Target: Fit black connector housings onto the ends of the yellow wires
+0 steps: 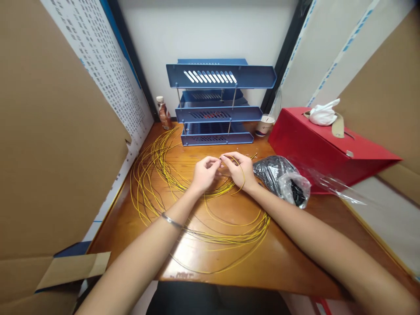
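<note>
In the head view, the left hand [205, 173] and right hand [241, 170] are brought together just right of the frame's middle, fingertips nearly meeting. A thin yellow strand [243, 176] appears to be pinched by the right fingertips; from there it is arched rightward over the back of that hand and curved down toward the wrist, so the right hand is the nearer. At the fingertips its end seems to be directed leftward, at the left hand, though too small to be certain. The left thumb and forefinger are drawn close; whether anything is gripped between them cannot be made out. The loose wire coil [264, 222] is spread from left of centre to below the hands, and the plastic bag [272, 173] is placed just beside the right wrist.
</note>
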`<move>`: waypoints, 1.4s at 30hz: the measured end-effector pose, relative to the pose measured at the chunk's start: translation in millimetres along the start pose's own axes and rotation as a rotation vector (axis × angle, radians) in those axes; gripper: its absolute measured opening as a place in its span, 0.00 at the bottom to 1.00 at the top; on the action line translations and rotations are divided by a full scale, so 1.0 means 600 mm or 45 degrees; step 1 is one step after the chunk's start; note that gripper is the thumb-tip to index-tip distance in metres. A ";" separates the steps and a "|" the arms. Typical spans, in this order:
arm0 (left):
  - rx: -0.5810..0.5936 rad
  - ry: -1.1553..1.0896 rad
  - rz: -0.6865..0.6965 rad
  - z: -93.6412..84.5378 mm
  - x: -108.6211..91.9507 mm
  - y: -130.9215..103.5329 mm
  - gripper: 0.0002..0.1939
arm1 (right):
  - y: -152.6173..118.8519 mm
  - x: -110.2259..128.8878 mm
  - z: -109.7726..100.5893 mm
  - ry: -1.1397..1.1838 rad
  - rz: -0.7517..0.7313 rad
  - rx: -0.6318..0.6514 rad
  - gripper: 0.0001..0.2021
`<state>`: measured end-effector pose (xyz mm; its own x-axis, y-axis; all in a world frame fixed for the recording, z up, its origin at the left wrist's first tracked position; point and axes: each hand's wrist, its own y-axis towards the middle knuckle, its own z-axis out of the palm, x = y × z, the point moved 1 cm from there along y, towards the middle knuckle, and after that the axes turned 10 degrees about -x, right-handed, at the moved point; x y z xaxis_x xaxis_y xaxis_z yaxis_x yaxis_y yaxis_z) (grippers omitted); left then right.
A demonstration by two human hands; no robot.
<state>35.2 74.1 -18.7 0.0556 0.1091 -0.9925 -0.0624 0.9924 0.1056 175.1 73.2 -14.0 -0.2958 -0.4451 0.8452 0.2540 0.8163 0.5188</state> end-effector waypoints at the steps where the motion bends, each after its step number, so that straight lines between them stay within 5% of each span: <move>1: -0.007 -0.004 0.006 -0.001 0.003 -0.004 0.18 | -0.003 0.001 -0.001 -0.006 -0.001 -0.001 0.12; 20: -0.012 0.246 0.286 -0.011 -0.001 -0.029 0.12 | -0.024 0.001 -0.019 -0.019 -0.090 0.031 0.10; 42: -0.036 0.187 0.296 -0.003 -0.004 -0.034 0.10 | -0.008 0.020 -0.012 0.218 0.180 -0.120 0.09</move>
<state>34.7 53.4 -18.6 -0.1086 0.3228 -0.9402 -0.0844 0.9394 0.3323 176.8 61.1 -5.3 -0.0926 -0.3914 0.9155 0.3692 0.8405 0.3967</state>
